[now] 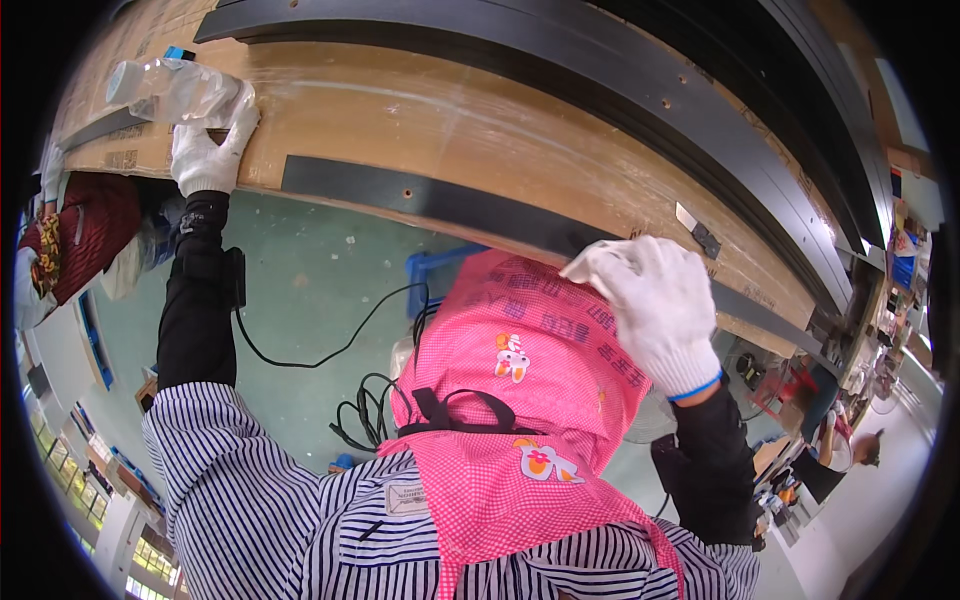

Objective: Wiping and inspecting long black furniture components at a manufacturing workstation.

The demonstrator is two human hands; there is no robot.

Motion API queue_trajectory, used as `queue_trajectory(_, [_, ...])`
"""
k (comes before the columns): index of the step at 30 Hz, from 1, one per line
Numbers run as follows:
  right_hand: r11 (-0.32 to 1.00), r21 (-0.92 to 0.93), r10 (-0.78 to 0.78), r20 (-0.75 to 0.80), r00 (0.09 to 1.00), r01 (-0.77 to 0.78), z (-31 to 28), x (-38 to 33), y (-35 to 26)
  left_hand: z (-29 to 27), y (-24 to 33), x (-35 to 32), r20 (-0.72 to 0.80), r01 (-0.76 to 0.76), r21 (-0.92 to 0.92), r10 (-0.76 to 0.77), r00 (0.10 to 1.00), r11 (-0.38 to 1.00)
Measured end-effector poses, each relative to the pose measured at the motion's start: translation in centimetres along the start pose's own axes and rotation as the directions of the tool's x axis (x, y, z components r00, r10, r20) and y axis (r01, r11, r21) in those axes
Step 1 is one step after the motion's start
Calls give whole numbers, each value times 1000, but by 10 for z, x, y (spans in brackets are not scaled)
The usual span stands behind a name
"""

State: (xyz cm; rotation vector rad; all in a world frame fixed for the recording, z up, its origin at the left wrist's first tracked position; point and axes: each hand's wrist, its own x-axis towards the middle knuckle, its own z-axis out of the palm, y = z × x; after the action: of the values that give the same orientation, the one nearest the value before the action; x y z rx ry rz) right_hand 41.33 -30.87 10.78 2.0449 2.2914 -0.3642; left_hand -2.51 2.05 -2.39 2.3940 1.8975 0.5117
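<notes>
My left hand, in a white glove, rests on the near edge of a long wooden workbench and grips a clear plastic bag lying there. My right hand, also white-gloved, presses on the bench's front edge beside a long black strip that runs along that edge. The fingers are bent against the strip; nothing shows inside the hand. A pink checked apron and a striped shirt cover my chest below.
More long black strips lie across the bench's far side. A small metal bracket sits near my right hand. Black cables and a blue crate lie on the green floor. Another person in dark red is at left.
</notes>
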Motion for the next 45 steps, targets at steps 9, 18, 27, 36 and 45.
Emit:
queue_trajectory(9, [982,91,-133,-286,949,165,30,38,-27,1,9,0,-87,-64,-82,57,995,995])
queue_trajectory(18, [973,122,-175,-160,971,195,16,54,-36,2,3,-2,-99,-54,-53,49,994,997])
queue_trajectory(27, [981,115,-151,-59,987,157,13,49,-31,-1,13,-3,-142,-85,-93,71,987,992])
queue_trajectory(36, [970,126,-199,-84,976,209,8,54,-32,-3,13,-5,-146,-119,-85,106,984,989])
queue_trajectory(45, [937,116,-300,-214,930,329,19,115,-82,-5,18,-3,-140,-107,-32,102,985,994])
